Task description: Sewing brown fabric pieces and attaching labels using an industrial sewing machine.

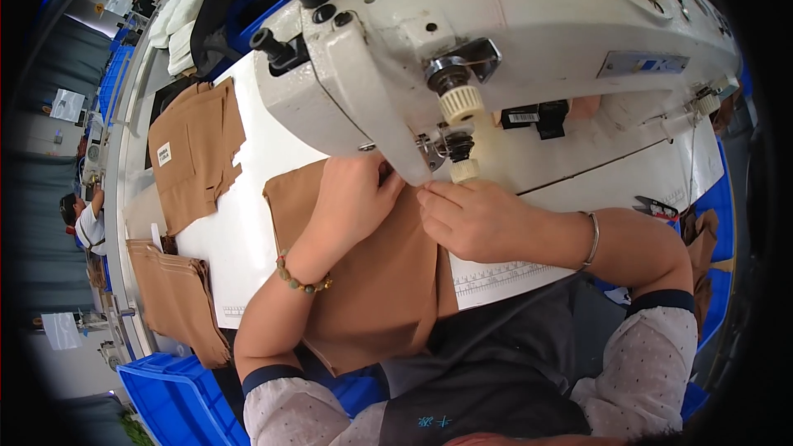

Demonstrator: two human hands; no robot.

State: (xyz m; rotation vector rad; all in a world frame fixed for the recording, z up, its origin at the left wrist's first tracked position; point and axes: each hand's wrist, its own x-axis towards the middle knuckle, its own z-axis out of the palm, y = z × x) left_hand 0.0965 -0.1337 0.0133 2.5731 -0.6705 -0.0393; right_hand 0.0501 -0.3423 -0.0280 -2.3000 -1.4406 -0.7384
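A brown fabric piece (372,289) lies under the sewing machine's head (347,91) and hangs over the table's near edge toward my lap. My left hand (355,198), with a beaded bracelet on its wrist, is closed on the fabric just left of the needle area, its fingertips curled inward. Close beside it, my right hand (471,219) pinches at the fabric's far right edge, just below the machine's needle end. A metal bangle circles that wrist. The machine's arm hides the needle and the spot where the fingertips meet.
Brown cut pieces (190,149), one with a white label, lie at the left above a brown fabric stack (178,297). Blue bins (182,396) stand lower left and at the right edge. Small snips (657,206) rest on the table's right. A person (87,219) works far left.
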